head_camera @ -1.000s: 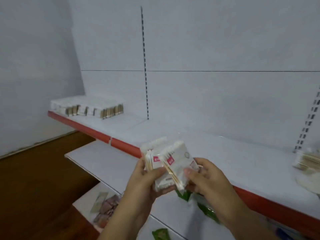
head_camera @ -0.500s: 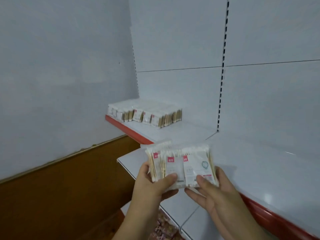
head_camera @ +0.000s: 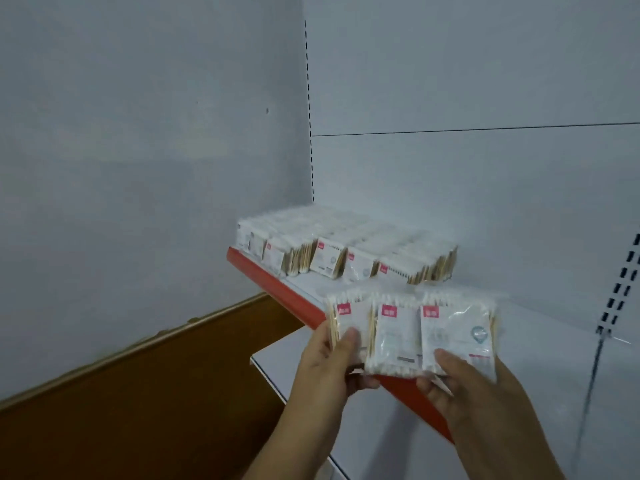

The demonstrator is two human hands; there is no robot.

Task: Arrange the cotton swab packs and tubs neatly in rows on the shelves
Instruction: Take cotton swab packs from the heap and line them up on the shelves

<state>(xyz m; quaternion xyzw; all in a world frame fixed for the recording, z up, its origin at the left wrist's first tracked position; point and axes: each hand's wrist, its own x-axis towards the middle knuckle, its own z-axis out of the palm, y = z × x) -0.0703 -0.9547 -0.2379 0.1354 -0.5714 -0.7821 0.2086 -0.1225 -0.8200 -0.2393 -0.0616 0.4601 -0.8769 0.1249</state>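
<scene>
Shelf (head_camera: 540, 306), for you: left end taken by rows of packs (head_camera: 346, 252) standing back to the panel (head_camera: 485, 188); open to you are the bare strip before them, the bare deck to their right, and the air above.

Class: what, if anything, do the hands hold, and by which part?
Three fanned cotton swab packs, by their lower edges: left hand at the left end, right hand at the right.

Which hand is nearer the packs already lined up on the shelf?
Left. The left hand is directly in front of the shelved packs; the right hand is farther right.
</scene>
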